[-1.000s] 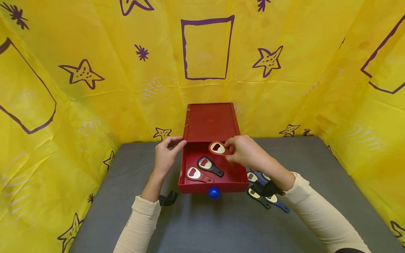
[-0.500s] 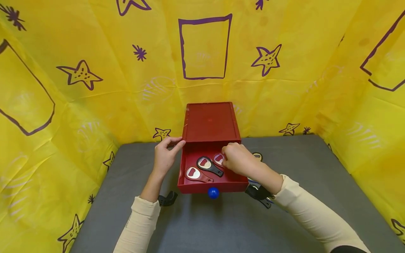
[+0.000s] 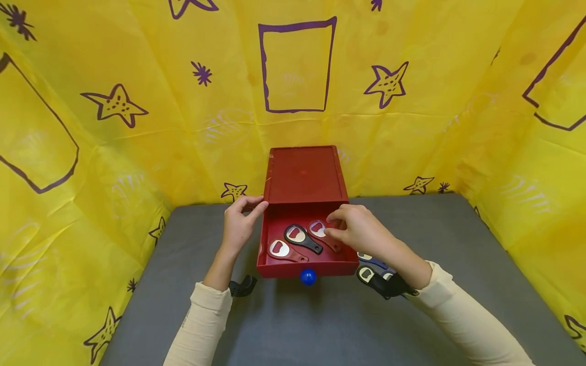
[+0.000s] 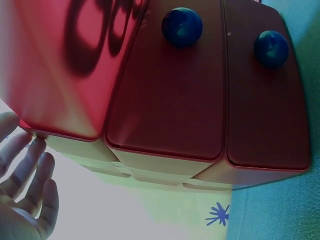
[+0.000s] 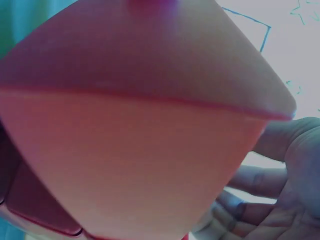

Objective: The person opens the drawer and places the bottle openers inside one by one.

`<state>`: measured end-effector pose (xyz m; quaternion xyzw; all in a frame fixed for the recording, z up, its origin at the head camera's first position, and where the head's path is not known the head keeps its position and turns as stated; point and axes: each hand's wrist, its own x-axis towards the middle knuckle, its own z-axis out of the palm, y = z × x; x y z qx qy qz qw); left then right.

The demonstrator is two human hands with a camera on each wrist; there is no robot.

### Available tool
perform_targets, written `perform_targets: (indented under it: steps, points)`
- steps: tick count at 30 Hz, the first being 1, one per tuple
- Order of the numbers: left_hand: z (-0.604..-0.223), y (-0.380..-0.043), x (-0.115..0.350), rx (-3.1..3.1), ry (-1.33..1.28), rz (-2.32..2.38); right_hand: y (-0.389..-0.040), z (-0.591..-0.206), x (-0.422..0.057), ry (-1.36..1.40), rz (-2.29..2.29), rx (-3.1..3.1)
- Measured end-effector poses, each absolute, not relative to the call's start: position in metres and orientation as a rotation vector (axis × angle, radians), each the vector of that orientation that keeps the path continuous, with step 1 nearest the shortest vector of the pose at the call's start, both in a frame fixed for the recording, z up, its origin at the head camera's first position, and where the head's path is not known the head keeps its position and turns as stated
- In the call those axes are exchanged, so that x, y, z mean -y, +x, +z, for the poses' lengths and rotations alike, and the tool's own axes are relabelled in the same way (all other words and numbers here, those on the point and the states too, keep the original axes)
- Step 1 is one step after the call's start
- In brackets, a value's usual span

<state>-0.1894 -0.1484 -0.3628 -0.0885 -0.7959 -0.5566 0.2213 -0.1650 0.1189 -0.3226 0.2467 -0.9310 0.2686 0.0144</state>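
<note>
A red drawer unit (image 3: 305, 175) stands at the back of the table with its top drawer (image 3: 320, 268) pulled out. Two red bottle openers, one at the left (image 3: 293, 258) and one at the right (image 3: 327, 243), lie in it with a black bottle opener (image 3: 311, 245) between them. My left hand (image 3: 239, 223) touches the unit's left side near the top front corner; the left wrist view shows its fingers (image 4: 37, 182) loosely bent there. My right hand (image 3: 359, 229) hovers over the drawer's right side beside the right red opener, thumb and fingers apart, nothing held.
Black and blue bottle openers, such as a black one (image 3: 366, 274), lie on the grey table (image 3: 293, 325) right of the drawer, partly hidden by the right wrist strap. Two lower drawers with blue knobs (image 4: 182, 27) are closed. Yellow patterned cloth (image 3: 183, 152) surrounds the table.
My right hand lowered a red bottle opener into the drawer beside the black one, let go, and drew back slightly to the right. The left hand stays at the unit's side.
</note>
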Motion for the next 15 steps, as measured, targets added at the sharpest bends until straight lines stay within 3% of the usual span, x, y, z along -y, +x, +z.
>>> perform_targets:
  steps: [15]
  points:
    - [-0.363, -0.188, 0.147, 2.198, -0.229, -1.521, -0.157, -0.331, -0.142, 0.833, 1.062, 2.746]
